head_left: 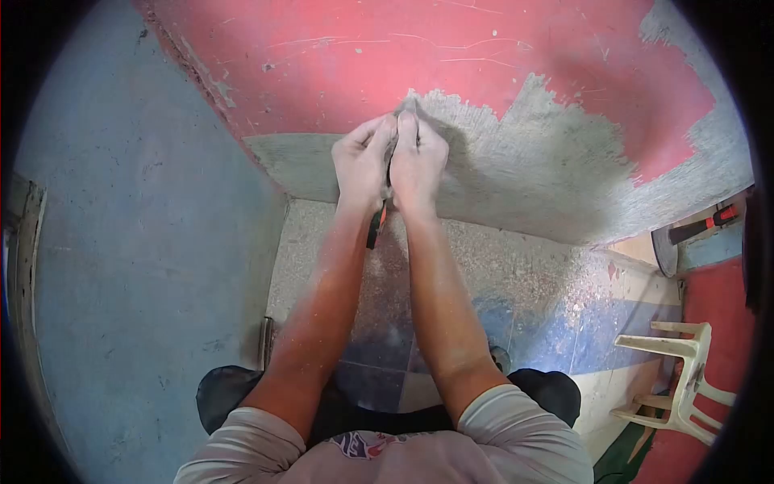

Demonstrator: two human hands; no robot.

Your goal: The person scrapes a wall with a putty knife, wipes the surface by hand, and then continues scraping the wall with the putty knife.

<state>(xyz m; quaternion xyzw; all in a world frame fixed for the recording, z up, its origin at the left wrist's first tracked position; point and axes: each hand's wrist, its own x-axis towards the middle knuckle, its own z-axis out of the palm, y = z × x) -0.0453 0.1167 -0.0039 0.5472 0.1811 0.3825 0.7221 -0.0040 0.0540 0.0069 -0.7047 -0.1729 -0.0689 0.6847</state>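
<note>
Both my hands are closed together, dusted with pale powder, around a scraper (376, 229) held against the wall. My left hand (363, 163) wraps it from the left side. Pressed close beside it, my right hand (418, 165) has its thumb and fingers toward the blade end. The black and orange handle end sticks out below my wrists, while most of the tool is hidden by my fingers. Just above the fingertips, the grey tip meets the ragged edge between the red paint (339, 73) and the bare grey strip (524, 153).
A blue-grey wall (145, 242) rises at left. Paint flakes and dust cover the tiled floor (322, 242). At right are a white plastic chair (685, 363), lying tipped, and a tool with a red and black handle (709, 223) near the wall's end.
</note>
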